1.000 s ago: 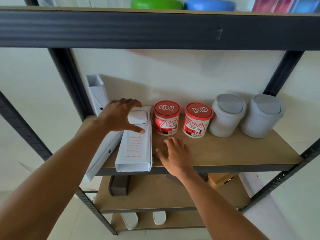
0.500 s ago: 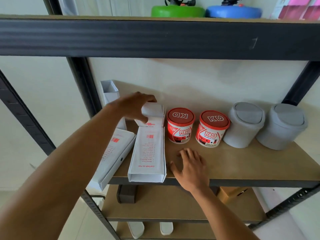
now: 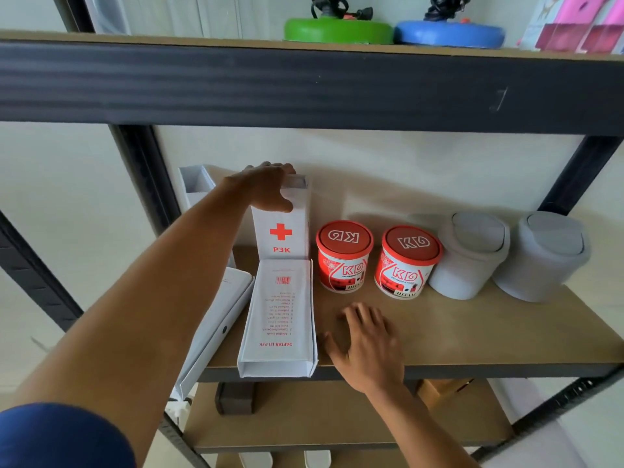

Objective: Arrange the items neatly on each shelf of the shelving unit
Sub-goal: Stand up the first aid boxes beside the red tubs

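I am gripping the first-aid box (image 3: 282, 228) with my left hand (image 3: 266, 187), fingers curled over its top edge and thumb pressing on the white front above the red cross and the letters P3K. The box is standing upright toward the back of the middle shelf (image 3: 489, 329), left of centre, its foot meeting the far end of a flat box (image 3: 280, 319). That one is lying lengthwise on the board with a red printed list showing and its near end sticking out over the front edge. My right hand (image 3: 368, 339) is resting palm down on the bare board just right of the flat box, fingers straight and spread, holding nothing. Its thumb is lying just beside the box's long side, and I cannot tell whether it is touching.

A slanting box (image 3: 216, 329), also white, is hanging off the left end of the shelf, tilting downward, and a corner box (image 3: 196, 184) is standing at the back left behind my forearm. Right of the first-aid box a red-lidded tub (image 3: 342, 256) and a second tub (image 3: 407, 265) are sitting side by side. Next come a grey bin (image 3: 471, 255) and a second bin (image 3: 543, 256), just beside each other.

On the board above, a green disc (image 3: 337, 30) and a blue disc (image 3: 449, 33) are sitting next to some pink boxes (image 3: 580, 32). Below, a dark block (image 3: 234, 398) and a cardboard box (image 3: 442, 388) are showing on the lower board
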Demonstrator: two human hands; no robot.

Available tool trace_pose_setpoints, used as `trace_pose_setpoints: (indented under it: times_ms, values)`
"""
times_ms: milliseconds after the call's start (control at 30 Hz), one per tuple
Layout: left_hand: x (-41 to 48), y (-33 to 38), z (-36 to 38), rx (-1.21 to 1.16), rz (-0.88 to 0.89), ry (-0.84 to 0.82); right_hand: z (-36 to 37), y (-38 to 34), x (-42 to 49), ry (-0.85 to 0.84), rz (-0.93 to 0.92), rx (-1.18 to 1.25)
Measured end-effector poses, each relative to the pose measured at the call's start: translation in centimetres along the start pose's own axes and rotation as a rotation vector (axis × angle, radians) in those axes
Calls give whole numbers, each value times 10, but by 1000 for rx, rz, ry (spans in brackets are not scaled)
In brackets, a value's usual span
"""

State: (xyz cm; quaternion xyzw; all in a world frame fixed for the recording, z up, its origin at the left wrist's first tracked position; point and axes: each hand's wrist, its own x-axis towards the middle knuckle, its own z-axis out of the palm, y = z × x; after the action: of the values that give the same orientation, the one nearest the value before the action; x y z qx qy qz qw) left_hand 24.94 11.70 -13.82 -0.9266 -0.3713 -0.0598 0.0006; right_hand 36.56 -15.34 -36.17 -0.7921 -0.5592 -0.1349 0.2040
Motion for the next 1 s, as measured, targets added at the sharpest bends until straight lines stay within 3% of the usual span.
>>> trace_pose_setpoints:
  times_ms: [133,300,533,700,1000]
  values:
    - [-13,-1,10,55,77,123,-1,0,0,-5,-8,-6]
    - [-77,24,43,-57,200,262,-4,-2,0,-49,0,-26]
    - [-218,74,117,-59,191,100,-4,-1,-1,-110,8,25]
    - [-250,72,152,78,135,114,-3,0,0,-93,2,16]
    - [-223,55,86,45,225,221,-1,3,0,-53,4,84]
